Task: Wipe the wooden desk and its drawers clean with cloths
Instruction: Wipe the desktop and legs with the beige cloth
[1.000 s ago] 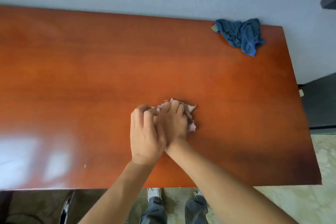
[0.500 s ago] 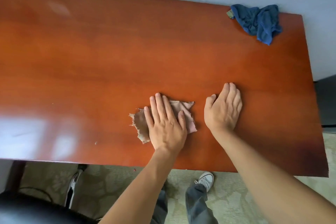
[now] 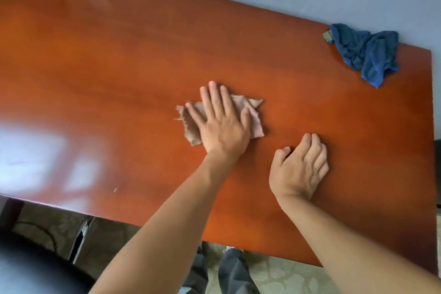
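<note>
Pressing the limp pink rag (image 3: pixel 253 117) flat under your open left hand (image 3: pixel 223 124); right hand (image 3: pixel 300 169) is resting empty, half-curled. It's bunching easily, so keep palming its middle.

Your hands have parted: the left hand (image 3: pixel 222 122) now presses flat on the rag (image 3: pixel 253 114), which has spread out, and your right hand (image 3: pixel 300 167) has come off it, apparently resting on the surface (image 3: pixel 119 67) with fingers curled.

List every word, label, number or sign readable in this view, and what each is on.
None can be read.
Tag on the blue cloth: a small tan tag at its left corner, too small and blurred to read.
Pink cloth, wooden desk: no text visible.
</note>
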The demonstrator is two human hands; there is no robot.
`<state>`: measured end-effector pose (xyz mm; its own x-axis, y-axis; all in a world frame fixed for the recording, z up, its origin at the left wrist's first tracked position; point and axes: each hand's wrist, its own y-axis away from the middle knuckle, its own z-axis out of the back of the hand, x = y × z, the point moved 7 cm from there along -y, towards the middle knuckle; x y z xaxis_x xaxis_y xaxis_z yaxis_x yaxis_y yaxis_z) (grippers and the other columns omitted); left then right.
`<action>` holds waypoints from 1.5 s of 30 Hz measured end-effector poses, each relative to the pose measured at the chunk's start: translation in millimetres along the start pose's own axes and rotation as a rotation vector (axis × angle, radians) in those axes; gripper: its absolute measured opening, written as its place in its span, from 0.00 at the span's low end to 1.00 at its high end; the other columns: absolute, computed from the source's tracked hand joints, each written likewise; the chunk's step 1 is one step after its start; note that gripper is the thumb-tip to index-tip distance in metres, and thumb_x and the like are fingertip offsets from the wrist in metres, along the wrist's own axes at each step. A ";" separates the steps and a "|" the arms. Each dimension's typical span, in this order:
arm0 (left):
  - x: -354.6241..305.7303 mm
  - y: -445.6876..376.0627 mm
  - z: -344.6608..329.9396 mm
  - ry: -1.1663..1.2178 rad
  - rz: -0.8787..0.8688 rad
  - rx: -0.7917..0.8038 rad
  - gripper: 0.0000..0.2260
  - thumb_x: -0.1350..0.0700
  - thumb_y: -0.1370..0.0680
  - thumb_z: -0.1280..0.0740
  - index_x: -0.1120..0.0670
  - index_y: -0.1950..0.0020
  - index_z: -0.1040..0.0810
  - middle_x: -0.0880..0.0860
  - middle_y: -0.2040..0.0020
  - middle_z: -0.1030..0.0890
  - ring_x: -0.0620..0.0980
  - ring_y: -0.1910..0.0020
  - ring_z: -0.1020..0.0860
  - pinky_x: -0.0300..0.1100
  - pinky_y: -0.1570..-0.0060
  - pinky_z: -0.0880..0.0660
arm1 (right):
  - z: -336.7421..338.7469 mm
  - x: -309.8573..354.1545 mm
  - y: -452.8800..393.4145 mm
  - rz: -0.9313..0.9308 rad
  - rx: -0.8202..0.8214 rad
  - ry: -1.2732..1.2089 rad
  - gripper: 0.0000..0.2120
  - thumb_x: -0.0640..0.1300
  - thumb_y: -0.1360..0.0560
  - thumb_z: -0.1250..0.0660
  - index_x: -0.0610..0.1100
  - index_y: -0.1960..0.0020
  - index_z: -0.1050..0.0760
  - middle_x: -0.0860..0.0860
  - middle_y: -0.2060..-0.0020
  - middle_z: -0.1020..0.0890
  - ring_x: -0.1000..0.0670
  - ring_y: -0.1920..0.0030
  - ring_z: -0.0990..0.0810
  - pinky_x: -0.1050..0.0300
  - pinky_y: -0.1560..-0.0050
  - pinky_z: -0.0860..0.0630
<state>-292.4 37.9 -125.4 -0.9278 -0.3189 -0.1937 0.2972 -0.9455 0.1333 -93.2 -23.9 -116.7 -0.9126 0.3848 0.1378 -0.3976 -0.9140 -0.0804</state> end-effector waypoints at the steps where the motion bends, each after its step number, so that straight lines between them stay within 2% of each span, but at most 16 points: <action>1: -34.3 3.9 -5.5 -0.011 -0.145 0.020 0.34 0.38 0.15 0.57 0.58 0.15 0.52 0.58 0.15 0.57 0.59 0.16 0.61 0.72 0.24 0.60 | 0.2 -1.0 0.3 0.004 -0.014 0.001 0.28 0.50 0.22 0.44 0.38 0.25 0.35 0.43 0.25 0.32 0.40 0.26 0.36 0.41 0.29 0.38; 3: -70.8 27.0 -15.6 -0.040 -0.360 0.066 0.34 0.38 0.15 0.56 0.57 0.15 0.51 0.56 0.15 0.58 0.57 0.16 0.62 0.70 0.23 0.61 | 0.5 -1.1 0.8 0.027 -0.036 -0.004 0.27 0.50 0.20 0.43 0.38 0.25 0.35 0.43 0.26 0.32 0.40 0.26 0.35 0.41 0.29 0.38; 6: -27.3 48.2 -11.2 -0.007 -0.312 0.009 0.33 0.38 0.15 0.51 0.56 0.15 0.46 0.54 0.14 0.54 0.55 0.16 0.59 0.66 0.21 0.58 | 0.5 -0.4 1.0 0.014 -0.038 -0.032 0.28 0.48 0.22 0.43 0.37 0.26 0.35 0.42 0.26 0.32 0.40 0.26 0.36 0.40 0.30 0.37; 12: 207.8 87.8 30.0 0.048 0.454 -0.042 0.36 0.34 0.17 0.55 0.53 0.15 0.49 0.54 0.14 0.53 0.55 0.16 0.57 0.69 0.21 0.58 | 0.7 4.0 2.6 0.033 0.026 -0.037 0.30 0.50 0.22 0.47 0.35 0.25 0.37 0.41 0.25 0.35 0.40 0.25 0.38 0.38 0.29 0.38; 15: 259.5 109.8 40.1 0.097 0.690 -0.084 0.38 0.33 0.18 0.57 0.57 0.15 0.49 0.58 0.15 0.52 0.58 0.16 0.55 0.70 0.23 0.56 | -0.6 4.0 4.4 0.040 0.035 -0.050 0.31 0.49 0.22 0.47 0.34 0.24 0.38 0.40 0.25 0.35 0.38 0.25 0.39 0.37 0.29 0.39; 18: 208.3 120.0 30.2 0.043 0.540 -0.131 0.37 0.36 0.17 0.54 0.60 0.16 0.47 0.60 0.15 0.51 0.60 0.16 0.55 0.69 0.22 0.56 | -1.4 5.2 5.8 0.069 0.036 -0.063 0.31 0.49 0.22 0.49 0.32 0.24 0.39 0.38 0.25 0.36 0.36 0.26 0.38 0.36 0.29 0.39; 22: 81.0 150.9 -0.1 0.039 0.018 -0.049 0.35 0.38 0.15 0.49 0.59 0.16 0.45 0.56 0.14 0.53 0.55 0.16 0.57 0.60 0.19 0.60 | 0.0 1.9 4.1 0.057 0.010 -0.077 0.32 0.49 0.24 0.49 0.32 0.25 0.40 0.38 0.26 0.36 0.36 0.26 0.38 0.35 0.28 0.40; 25: 104.2 150.4 8.6 0.042 -0.089 -0.060 0.35 0.37 0.15 0.49 0.58 0.15 0.45 0.54 0.14 0.53 0.53 0.16 0.57 0.56 0.18 0.57 | 0.3 2.2 3.5 0.068 0.002 -0.085 0.31 0.50 0.24 0.48 0.33 0.26 0.39 0.39 0.26 0.36 0.36 0.26 0.38 0.36 0.27 0.40; 27: 170.1 137.0 22.8 -0.005 0.048 -0.115 0.35 0.35 0.16 0.50 0.57 0.15 0.45 0.54 0.14 0.52 0.53 0.15 0.56 0.56 0.18 0.55 | 0.1 1.3 2.5 0.062 0.001 -0.099 0.31 0.49 0.24 0.48 0.33 0.26 0.39 0.40 0.26 0.36 0.37 0.26 0.38 0.36 0.28 0.40; 30: 287.8 125.6 47.3 0.058 0.491 -0.112 0.35 0.35 0.16 0.52 0.56 0.15 0.49 0.55 0.14 0.53 0.54 0.16 0.56 0.61 0.19 0.56 | -0.5 1.2 2.0 0.064 0.005 -0.081 0.31 0.49 0.24 0.49 0.33 0.26 0.39 0.39 0.26 0.36 0.36 0.26 0.38 0.36 0.28 0.39; 32: 307.3 126.3 52.3 0.116 0.670 -0.123 0.37 0.36 0.17 0.54 0.58 0.15 0.51 0.56 0.14 0.54 0.54 0.16 0.57 0.63 0.20 0.57 | -1.3 2.6 1.8 0.068 0.023 -0.069 0.32 0.50 0.24 0.49 0.32 0.25 0.39 0.38 0.26 0.35 0.36 0.26 0.38 0.37 0.28 0.39; 35: 220.5 120.8 34.1 0.064 0.475 -0.132 0.37 0.36 0.16 0.55 0.59 0.15 0.52 0.57 0.14 0.54 0.55 0.16 0.58 0.61 0.19 0.60 | -0.9 5.6 2.9 0.063 0.070 -0.039 0.32 0.50 0.23 0.49 0.32 0.24 0.38 0.38 0.26 0.35 0.37 0.26 0.38 0.38 0.28 0.39; 39: 38.9 138.0 -4.8 -0.007 -0.181 -0.023 0.35 0.37 0.15 0.52 0.59 0.15 0.50 0.57 0.15 0.53 0.56 0.16 0.57 0.58 0.19 0.59 | -4.0 6.4 2.3 0.074 0.123 -0.001 0.33 0.51 0.23 0.51 0.32 0.24 0.38 0.38 0.26 0.34 0.38 0.26 0.38 0.38 0.27 0.41; 41: 5.0 145.4 -10.5 -0.010 -0.381 -0.010 0.35 0.37 0.15 0.48 0.59 0.15 0.47 0.56 0.15 0.52 0.55 0.15 0.54 0.56 0.18 0.54 | -4.0 3.8 1.2 0.085 0.109 -0.016 0.33 0.51 0.24 0.49 0.32 0.25 0.36 0.38 0.27 0.33 0.38 0.26 0.37 0.38 0.27 0.40; 43: 21.6 140.8 -2.8 0.024 -0.384 -0.110 0.36 0.38 0.16 0.41 0.62 0.18 0.41 0.60 0.16 0.45 0.58 0.16 0.49 0.55 0.18 0.46 | -4.8 3.8 -0.7 0.084 0.101 -0.014 0.33 0.51 0.24 0.49 0.32 0.25 0.36 0.39 0.27 0.33 0.38 0.26 0.37 0.38 0.27 0.40; 45: 65.8 130.9 10.4 0.049 -0.241 -0.235 0.34 0.38 0.19 0.33 0.65 0.27 0.30 0.67 0.23 0.33 0.66 0.20 0.39 0.59 0.20 0.43 | -6.4 4.8 1.1 0.072 0.126 -0.009 0.33 0.51 0.23 0.49 0.32 0.25 0.36 0.40 0.26 0.33 0.39 0.26 0.37 0.38 0.27 0.40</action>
<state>-316.8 -106.2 -110.6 -0.9674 -0.0817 -0.2399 0.1197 -0.9816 -0.1486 -98.7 -22.3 -122.4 -0.9371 0.3173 0.1455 -0.3157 -0.9482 0.0345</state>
